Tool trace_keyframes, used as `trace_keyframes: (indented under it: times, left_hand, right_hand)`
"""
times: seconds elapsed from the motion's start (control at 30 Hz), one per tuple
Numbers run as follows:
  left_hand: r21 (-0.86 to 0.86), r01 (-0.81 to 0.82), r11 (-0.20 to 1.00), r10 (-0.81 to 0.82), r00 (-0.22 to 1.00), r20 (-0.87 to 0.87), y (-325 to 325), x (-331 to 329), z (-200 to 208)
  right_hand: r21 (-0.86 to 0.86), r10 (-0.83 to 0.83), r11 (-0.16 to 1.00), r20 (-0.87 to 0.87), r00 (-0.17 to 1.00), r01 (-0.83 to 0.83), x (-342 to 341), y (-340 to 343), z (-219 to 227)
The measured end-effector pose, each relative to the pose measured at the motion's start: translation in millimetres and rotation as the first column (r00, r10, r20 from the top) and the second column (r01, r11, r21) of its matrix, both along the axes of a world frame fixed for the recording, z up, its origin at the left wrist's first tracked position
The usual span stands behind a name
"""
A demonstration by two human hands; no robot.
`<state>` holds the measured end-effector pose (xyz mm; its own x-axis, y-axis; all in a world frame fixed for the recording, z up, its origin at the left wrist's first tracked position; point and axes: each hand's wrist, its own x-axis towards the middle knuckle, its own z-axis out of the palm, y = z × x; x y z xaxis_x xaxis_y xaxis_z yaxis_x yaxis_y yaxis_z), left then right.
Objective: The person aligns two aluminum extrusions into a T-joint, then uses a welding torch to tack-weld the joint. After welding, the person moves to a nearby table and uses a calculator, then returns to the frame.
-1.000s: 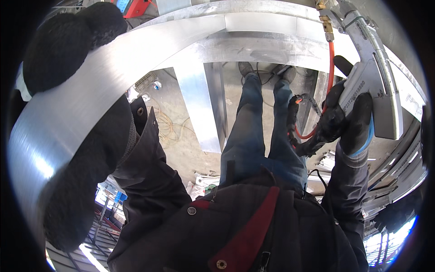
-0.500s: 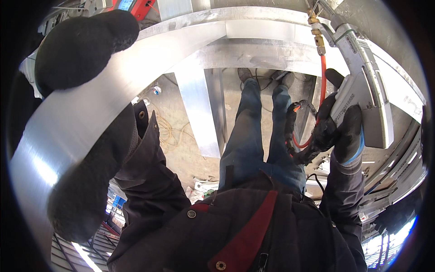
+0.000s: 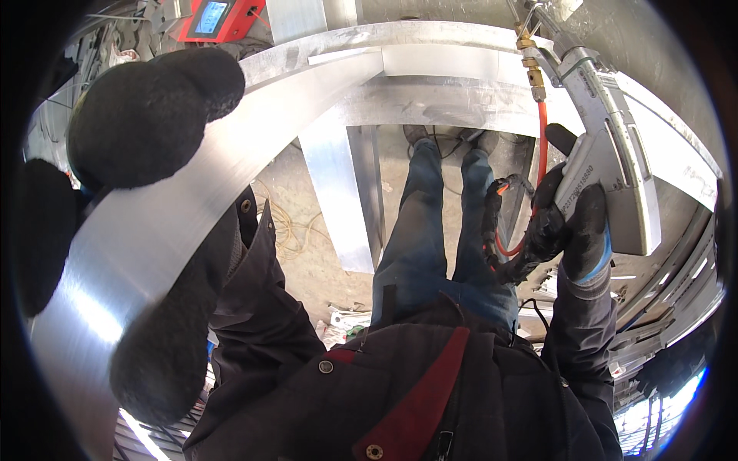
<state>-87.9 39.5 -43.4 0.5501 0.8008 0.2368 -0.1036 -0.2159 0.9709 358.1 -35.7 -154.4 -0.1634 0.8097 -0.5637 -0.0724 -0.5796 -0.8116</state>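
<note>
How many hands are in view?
2: at left, the left hand grips the metal strip, which partly covers it; at right, the right hand holds the grey tool. The dark shape at far left is too unclear to count.

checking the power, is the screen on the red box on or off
On. The screen on the red box glows blue, with pale marks showing on it.
</note>
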Motion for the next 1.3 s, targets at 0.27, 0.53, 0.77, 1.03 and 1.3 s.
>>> trace_keyframes:
  times: [0.27,0.53,0.77,1.03,1.3]
  left_hand:
    - [-0.012,0.014,1.000,-0.015,1.000,-0.023,-8,-5,-8]
    - [-0.050,-0.124,0.991,0.128,0.987,0.092,-26,9,-14]
    - [0.027,-0.187,0.982,0.186,0.981,0.049,-24,17,-22]
    - [0.151,-0.278,0.948,0.263,0.958,0.115,-17,50,-48]
    - [0.198,-0.363,0.910,0.356,0.932,0.071,-8,82,-17]
  right_hand:
    - [0.030,0.005,1.000,0.029,1.000,-0.005,-2,-3,3]
    - [-0.038,0.002,0.999,0.119,0.993,0.002,-2,-4,18]
    - [-0.001,0.029,1.000,0.053,0.998,-0.029,0,-7,18]
    - [-0.445,0.187,0.867,-0.126,0.974,-0.224,15,-25,30]
    - [-0.591,-0.028,0.765,-0.427,0.904,-0.256,15,-38,34]
